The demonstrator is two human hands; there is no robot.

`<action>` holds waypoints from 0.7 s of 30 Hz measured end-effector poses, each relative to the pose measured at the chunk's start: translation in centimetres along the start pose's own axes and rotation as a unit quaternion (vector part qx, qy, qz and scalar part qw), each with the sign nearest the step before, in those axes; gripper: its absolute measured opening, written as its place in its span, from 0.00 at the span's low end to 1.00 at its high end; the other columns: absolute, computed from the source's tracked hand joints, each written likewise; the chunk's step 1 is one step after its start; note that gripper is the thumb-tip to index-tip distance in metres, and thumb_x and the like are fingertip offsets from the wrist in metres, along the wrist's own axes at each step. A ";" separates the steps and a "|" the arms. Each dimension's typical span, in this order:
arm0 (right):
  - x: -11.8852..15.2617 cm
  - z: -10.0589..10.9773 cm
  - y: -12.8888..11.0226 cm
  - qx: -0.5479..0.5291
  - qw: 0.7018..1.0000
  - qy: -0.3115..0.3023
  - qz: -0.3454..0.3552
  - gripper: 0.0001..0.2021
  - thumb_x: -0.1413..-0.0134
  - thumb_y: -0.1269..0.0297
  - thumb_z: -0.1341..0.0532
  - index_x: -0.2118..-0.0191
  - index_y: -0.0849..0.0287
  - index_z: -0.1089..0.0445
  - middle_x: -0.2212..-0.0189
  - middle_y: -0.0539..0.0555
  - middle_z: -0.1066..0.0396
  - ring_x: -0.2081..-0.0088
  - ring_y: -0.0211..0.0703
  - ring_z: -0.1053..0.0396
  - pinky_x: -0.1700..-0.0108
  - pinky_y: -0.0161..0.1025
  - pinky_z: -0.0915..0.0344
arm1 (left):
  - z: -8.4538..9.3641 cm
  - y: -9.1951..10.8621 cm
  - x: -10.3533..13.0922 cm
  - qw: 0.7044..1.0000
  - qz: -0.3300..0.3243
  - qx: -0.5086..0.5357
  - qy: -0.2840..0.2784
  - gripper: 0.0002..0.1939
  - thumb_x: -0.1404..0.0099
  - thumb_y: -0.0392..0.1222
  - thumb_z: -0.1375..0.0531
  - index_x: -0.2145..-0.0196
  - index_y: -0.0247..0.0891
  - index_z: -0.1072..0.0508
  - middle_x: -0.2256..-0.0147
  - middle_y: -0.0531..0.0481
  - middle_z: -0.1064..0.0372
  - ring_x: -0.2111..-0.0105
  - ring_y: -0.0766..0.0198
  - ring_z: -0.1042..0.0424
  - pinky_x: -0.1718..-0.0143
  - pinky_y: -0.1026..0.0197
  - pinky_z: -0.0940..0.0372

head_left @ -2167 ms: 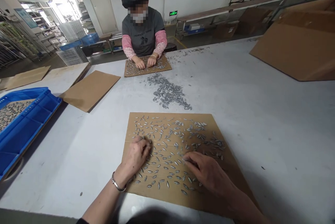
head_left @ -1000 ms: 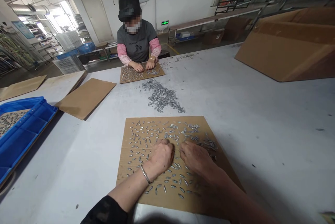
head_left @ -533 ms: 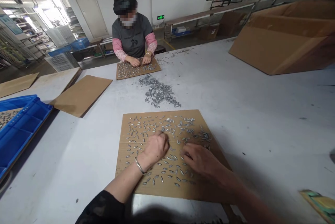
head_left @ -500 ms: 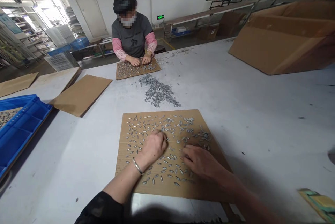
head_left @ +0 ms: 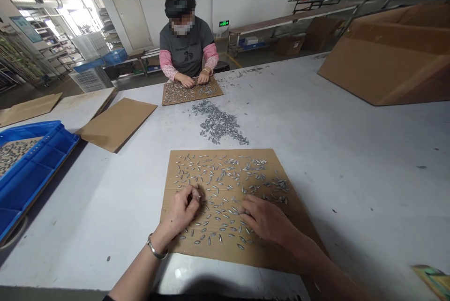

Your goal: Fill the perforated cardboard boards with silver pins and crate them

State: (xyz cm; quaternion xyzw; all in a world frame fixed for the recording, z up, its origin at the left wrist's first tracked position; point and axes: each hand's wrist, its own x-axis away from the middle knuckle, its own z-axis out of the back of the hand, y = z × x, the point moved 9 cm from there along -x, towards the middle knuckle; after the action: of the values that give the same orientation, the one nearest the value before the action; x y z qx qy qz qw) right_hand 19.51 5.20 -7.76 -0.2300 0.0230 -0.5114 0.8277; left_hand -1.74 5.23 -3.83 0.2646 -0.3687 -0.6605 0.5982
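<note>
While both hands rest on a brown cardboard sheet (head_left: 281,244):
Left hand (head_left: 183,212): fingers curled onto small silvery oval metal pieces (head_left: 225,184).
Right hand (head_left: 269,221): fingers flat, spread, gripping nothing.

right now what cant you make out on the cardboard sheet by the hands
- Head view: what the left hand pinches, hidden under its curled fingers.
- Metal pieces on the cardboard sheet: too small to identify.
- Pieces under the right hand: covered by the palm.
</note>
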 end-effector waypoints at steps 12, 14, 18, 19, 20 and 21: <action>-0.2 -2.4 -1.1 0.177 0.975 0.104 0.084 0.11 0.37 0.77 0.44 0.68 0.56 0.30 0.67 0.55 0.27 0.67 0.45 0.31 0.61 0.43 0.45 | -0.5 -2.4 3.9 0.998 0.041 -0.035 -0.038 0.07 0.30 0.38 0.47 0.67 0.40 0.32 0.70 0.52 0.30 0.69 0.63 0.32 0.64 0.60 0.38; -0.1 -2.5 -0.9 0.180 0.975 0.105 0.080 0.12 0.36 0.77 0.44 0.68 0.56 0.31 0.67 0.55 0.27 0.67 0.45 0.31 0.61 0.43 0.45 | -1.7 -1.1 4.1 0.997 0.001 -0.060 -0.048 0.08 0.29 0.37 0.48 0.66 0.40 0.31 0.63 0.48 0.28 0.63 0.61 0.30 0.58 0.59 0.35; 0.2 -2.8 -0.6 0.159 0.981 0.082 0.077 0.11 0.32 0.73 0.46 0.66 0.57 0.31 0.65 0.56 0.27 0.65 0.46 0.30 0.61 0.43 0.43 | -5.1 0.8 4.1 0.983 -0.032 -0.156 -0.092 0.11 0.28 0.34 0.50 0.63 0.38 0.29 0.55 0.42 0.29 0.55 0.58 0.30 0.50 0.57 0.34; 0.2 -3.0 -0.6 0.151 0.983 0.072 0.080 0.11 0.32 0.72 0.46 0.66 0.57 0.31 0.65 0.57 0.26 0.65 0.46 0.30 0.61 0.43 0.43 | -5.9 0.9 4.0 0.975 -0.029 -0.191 -0.105 0.11 0.28 0.33 0.50 0.63 0.38 0.28 0.55 0.41 0.29 0.54 0.56 0.30 0.49 0.56 0.34; 0.2 -3.1 -0.6 0.144 0.984 0.061 0.083 0.11 0.31 0.71 0.47 0.65 0.57 0.30 0.64 0.57 0.26 0.64 0.47 0.29 0.61 0.43 0.43 | -6.6 1.0 3.8 0.967 -0.028 -0.224 -0.116 0.11 0.28 0.32 0.50 0.62 0.37 0.27 0.55 0.40 0.29 0.54 0.55 0.30 0.48 0.55 0.34; 0.2 -3.2 -0.6 0.139 0.985 0.051 0.085 0.11 0.31 0.71 0.47 0.64 0.58 0.30 0.64 0.57 0.26 0.64 0.47 0.29 0.61 0.43 0.43 | -7.1 1.0 3.7 0.959 -0.027 -0.252 -0.124 0.12 0.28 0.31 0.50 0.62 0.36 0.26 0.56 0.40 0.29 0.53 0.54 0.30 0.47 0.54 0.34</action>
State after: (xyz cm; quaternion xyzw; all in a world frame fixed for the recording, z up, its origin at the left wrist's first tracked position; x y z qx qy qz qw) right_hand 18.22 3.68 -10.38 -0.0830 0.0134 -0.4488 0.8897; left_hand 3.97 0.39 -6.91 0.0313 -0.2538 -0.7756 0.5771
